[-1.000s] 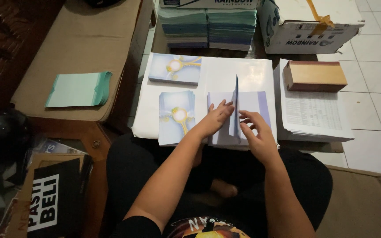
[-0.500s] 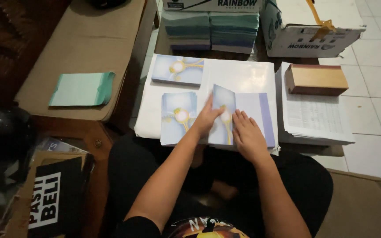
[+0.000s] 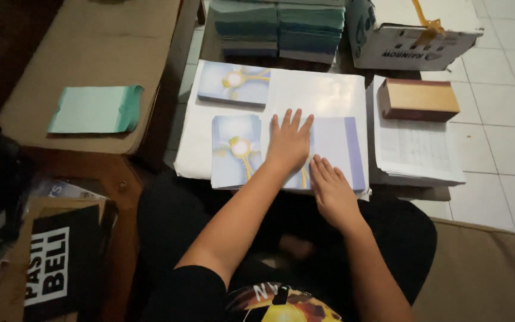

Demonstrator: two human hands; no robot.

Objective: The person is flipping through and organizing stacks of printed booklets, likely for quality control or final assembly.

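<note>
Both hands flat, fingers spread, gripping nothing. Left hand (image 3: pixel 289 143) presses the middle of the folded blue printed sheet (image 3: pixel 335 143); right hand (image 3: pixel 331 194) rests on its near edge. Sheet lies on a white paper stack (image 3: pixel 323 95) on the tabletop, just beside a second blue sheet (image 3: pixel 235 83) at the far left. Brown box (image 3: pixel 418 99) sits on the printed-paper pile (image 3: pixel 415 155) to the right. White carton (image 3: pixel 409 42) far right, teal stacks (image 3: pixel 281 27) beyond. Green envelope (image 3: pixel 95 109) on a cardboard box (image 3: pixel 90 48), left. Open tile floor (image 3: pixel 502 149) to the right.
</note>
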